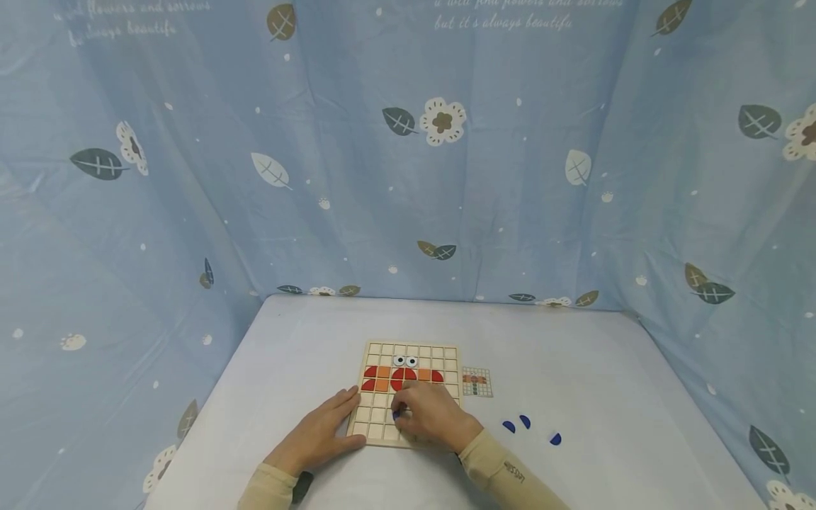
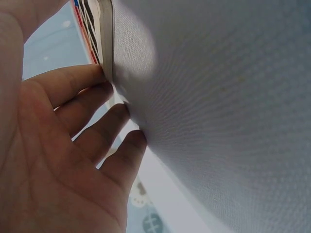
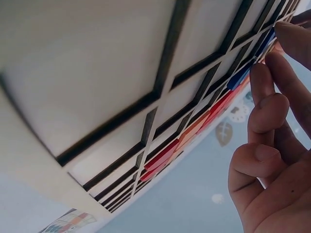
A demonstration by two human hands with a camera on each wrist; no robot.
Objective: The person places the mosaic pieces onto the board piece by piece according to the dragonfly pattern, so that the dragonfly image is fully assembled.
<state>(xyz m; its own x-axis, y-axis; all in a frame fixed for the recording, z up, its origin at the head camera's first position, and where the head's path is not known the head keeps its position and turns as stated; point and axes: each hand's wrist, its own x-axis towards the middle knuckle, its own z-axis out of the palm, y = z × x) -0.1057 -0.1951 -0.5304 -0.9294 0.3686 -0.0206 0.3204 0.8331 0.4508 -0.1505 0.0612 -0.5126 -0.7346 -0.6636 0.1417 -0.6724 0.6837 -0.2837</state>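
Observation:
A wooden grid board (image 1: pixel 376 430) lies on the white-covered table. My left hand (image 1: pixel 319 433) rests against its left edge, fingers extended and thumb near the front corner; the left wrist view shows the fingertips at the board's side. Over the lower middle cells, my right hand (image 1: pixel 433 414) pinches a blue piece (image 1: pixel 396 415) between thumb and finger, partly hidden. Another blue piece (image 3: pixel 240 75) sits by these fingers in the right wrist view. Red pieces (image 1: pixel 436 376), orange pieces (image 1: pixel 382 384) and two eye pieces (image 1: pixel 411 361) fill cells higher up.
A small pattern card (image 1: pixel 486 382) lies beside the board's right edge. Farther right on the table are three blue half-round pieces (image 1: pixel 525 421). A blue patterned curtain (image 1: pixel 408 177) hangs behind and along both sides.

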